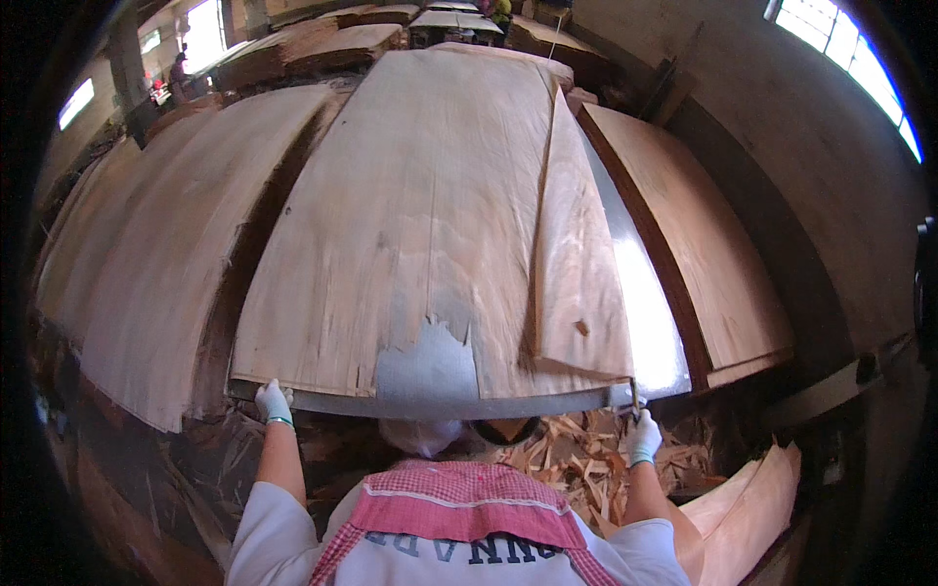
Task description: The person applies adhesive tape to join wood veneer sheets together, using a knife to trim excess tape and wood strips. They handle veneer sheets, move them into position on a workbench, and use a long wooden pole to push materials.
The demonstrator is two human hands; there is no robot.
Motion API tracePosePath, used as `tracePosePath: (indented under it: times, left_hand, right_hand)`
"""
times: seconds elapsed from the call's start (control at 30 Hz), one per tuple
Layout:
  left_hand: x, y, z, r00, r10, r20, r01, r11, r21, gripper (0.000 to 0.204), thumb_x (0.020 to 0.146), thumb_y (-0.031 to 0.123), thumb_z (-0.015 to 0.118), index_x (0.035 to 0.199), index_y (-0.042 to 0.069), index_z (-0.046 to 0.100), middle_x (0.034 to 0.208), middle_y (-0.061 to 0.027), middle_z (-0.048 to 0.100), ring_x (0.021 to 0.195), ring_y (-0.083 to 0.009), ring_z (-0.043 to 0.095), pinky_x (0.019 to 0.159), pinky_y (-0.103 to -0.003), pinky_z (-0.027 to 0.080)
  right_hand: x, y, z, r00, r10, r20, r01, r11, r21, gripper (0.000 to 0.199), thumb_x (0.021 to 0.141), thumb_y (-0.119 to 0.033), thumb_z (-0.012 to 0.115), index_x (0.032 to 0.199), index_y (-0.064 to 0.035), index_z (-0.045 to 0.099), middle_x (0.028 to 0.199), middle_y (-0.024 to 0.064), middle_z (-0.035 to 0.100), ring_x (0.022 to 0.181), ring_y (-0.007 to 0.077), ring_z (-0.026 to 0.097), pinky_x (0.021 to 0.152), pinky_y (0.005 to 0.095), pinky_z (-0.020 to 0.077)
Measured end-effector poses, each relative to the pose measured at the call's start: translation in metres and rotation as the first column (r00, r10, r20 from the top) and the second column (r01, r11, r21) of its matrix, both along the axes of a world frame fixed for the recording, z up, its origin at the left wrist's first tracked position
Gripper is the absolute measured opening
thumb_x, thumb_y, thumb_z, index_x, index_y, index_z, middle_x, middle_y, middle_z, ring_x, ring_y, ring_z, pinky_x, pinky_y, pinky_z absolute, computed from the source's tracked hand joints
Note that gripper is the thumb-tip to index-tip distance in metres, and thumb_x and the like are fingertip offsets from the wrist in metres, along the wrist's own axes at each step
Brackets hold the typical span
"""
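Observation:
A broad, pale wood veneer sheet (391, 215) covers most of the smooth metal-topped table (650, 293) in front of me. Its near edge has a ragged notch where grey tabletop shows. On its right side rests a narrow veneer strip (581, 283) with a small dark knot hole. My left hand (275, 401), in a white glove, is closed at the sheet's near left corner, fingers at the edge. My right hand (642, 438), also gloved, is closed around a slim dark tool (634, 395) by the strip's near right corner; its exact kind is too small to make out.
Stacks of veneer stand to the left (176, 234) and right (694, 234) of the table. Torn veneer scraps (567, 454) litter the floor below, and a curved veneer piece (752, 508) leans at lower right. A wall runs along the right; more stacks lie far back.

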State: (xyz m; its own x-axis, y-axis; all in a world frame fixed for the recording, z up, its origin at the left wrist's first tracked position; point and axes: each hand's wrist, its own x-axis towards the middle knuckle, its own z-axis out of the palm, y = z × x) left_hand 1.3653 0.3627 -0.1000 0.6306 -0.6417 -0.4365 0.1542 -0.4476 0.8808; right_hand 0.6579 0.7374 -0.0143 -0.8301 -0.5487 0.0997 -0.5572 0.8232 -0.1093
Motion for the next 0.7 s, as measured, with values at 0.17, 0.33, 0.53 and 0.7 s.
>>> tracePosePath:
  times: [0.17,0.33,0.53,0.7]
  left_hand:
    - [-0.004,0.002,0.001,0.998,-0.003,-0.056,0.004,1.000,0.019,0.028,0.090,0.020,0.060,0.111,0.004,0.053,0.094,-0.0095,0.063,0.069,-0.0218,0.068,0.048,-0.028,0.051]
    - [-0.002,-0.010,-0.006,0.993,0.004,-0.114,0.001,0.999,0.043,0.028,0.088,0.019,0.063,0.110,0.005,0.054,0.091,-0.0093,0.063,0.070,-0.0219,0.067,0.050,-0.027,0.052]
    - [0.021,-0.019,-0.027,0.990,-0.051,-0.130,0.051,0.999,-0.001,0.026,0.087,0.022,0.064,0.103,0.002,0.058,0.091,-0.0099,0.063,0.076,-0.0221,0.066,0.054,-0.027,0.054]
    - [0.024,-0.028,-0.035,0.986,-0.040,-0.159,0.046,0.998,0.037,0.023,0.087,0.024,0.064,0.098,0.004,0.060,0.091,-0.0090,0.065,0.075,-0.0209,0.066,0.053,-0.027,0.053]
  right_hand:
    - [-0.045,0.157,-0.001,0.973,-0.228,-0.024,0.227,0.948,0.223,0.023,0.077,-0.020,0.068,0.094,-0.0113,0.055,0.085,0.0174,0.064,0.084,0.0397,0.063,0.070,0.0502,0.0504]
    - [-0.055,0.219,0.008,0.979,-0.125,-0.162,0.145,0.982,0.120,0.018,0.076,-0.013,0.069,0.088,-0.0090,0.056,0.084,0.0148,0.064,0.084,0.0378,0.061,0.072,0.0468,0.0506]
    - [0.043,0.095,0.026,0.999,0.051,0.009,-0.047,0.963,-0.266,0.010,0.083,-0.013,0.061,0.088,-0.0055,0.061,0.081,0.0181,0.064,0.080,0.0381,0.062,0.068,0.0460,0.0485]
    - [0.110,0.047,-0.032,0.962,0.016,0.271,0.075,0.945,-0.320,0.016,0.084,-0.019,0.063,0.089,-0.0045,0.056,0.078,0.0225,0.062,0.075,0.0427,0.060,0.066,0.0479,0.0471]
